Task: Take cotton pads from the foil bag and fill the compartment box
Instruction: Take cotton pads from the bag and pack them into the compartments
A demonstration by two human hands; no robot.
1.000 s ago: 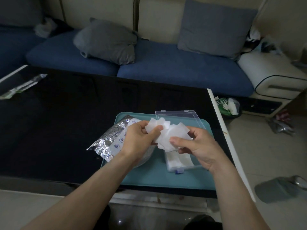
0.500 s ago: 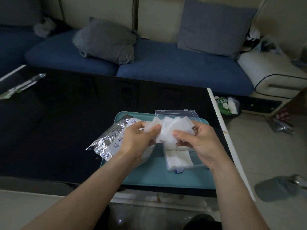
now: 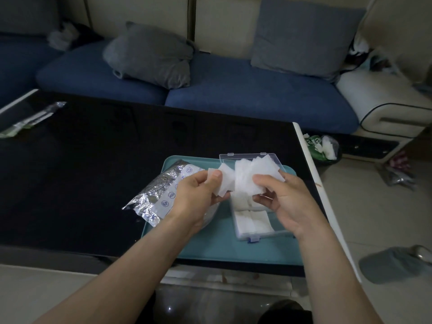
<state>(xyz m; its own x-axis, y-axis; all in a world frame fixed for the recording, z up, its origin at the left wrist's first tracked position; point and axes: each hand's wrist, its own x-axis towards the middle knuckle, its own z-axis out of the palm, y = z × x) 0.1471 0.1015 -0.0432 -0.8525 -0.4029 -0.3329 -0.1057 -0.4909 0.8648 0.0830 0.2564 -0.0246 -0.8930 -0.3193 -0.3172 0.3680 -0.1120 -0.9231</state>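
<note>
Both my hands hold a fanned bunch of white square cotton pads (image 3: pixel 245 176) above the clear compartment box (image 3: pixel 256 226). My left hand (image 3: pixel 198 195) pinches the left pads between thumb and fingers. My right hand (image 3: pixel 282 197) pinches the right pads. The box sits open on a teal tray (image 3: pixel 217 249), its lid (image 3: pixel 247 157) tilted back. Its near compartments hold white pads; my hands hide the far ones. The silver foil bag (image 3: pixel 161 192) lies at the tray's left edge, partly under my left wrist.
The tray rests at the near right of a black glossy table (image 3: pixel 93 171) with a white right edge. A clear wrapper (image 3: pixel 30 120) lies far left. A blue sofa with grey cushions stands behind. A small bin (image 3: pixel 323 148) and slippers are on the floor to the right.
The bunch of pads has risen slightly and spread out wider between my hands. My right hand's thumb has moved up over the right pads. The box and bag have not moved.
</note>
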